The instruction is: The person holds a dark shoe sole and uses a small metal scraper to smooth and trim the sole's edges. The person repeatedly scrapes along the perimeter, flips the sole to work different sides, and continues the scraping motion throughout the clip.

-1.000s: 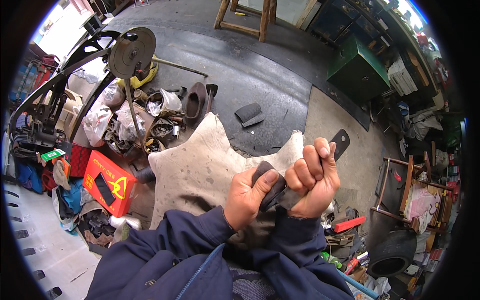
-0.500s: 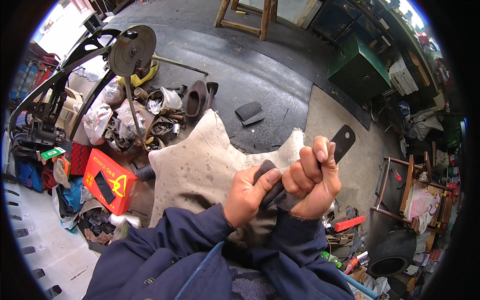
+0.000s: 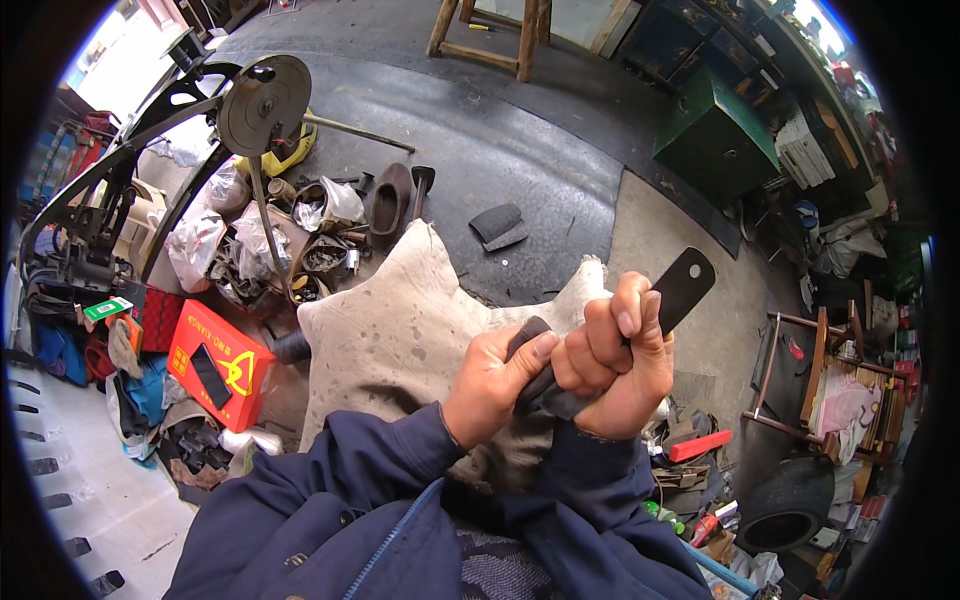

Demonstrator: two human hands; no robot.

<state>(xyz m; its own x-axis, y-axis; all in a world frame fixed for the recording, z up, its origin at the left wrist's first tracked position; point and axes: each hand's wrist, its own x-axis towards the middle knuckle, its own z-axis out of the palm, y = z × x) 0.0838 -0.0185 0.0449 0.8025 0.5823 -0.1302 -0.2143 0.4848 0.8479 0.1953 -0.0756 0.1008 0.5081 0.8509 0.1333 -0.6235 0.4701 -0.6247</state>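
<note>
My left hand is closed around a dark grey, rubber-like piece, its thumb pressed on top. Right against it, my right hand is closed in a fist on a flat black strip-shaped tool, which looks like a cobbler's knife. The tool's rounded end with a hole sticks out up and to the right; its other end is hidden by my fingers and the dark piece. Both hands are above a pale, stained leather apron spread over my lap.
At left stands a black hand-cranked machine with a round wheel. Near it are a red box with a phone on it, a brown shoe and bagged scraps. Curved dark offcuts lie ahead; a tyre is at right.
My right hand has shifted slightly left and down, closer to my left hand. The black tool's exposed end has tilted a little and shows its hole more fully. My left hand keeps its grip.
</note>
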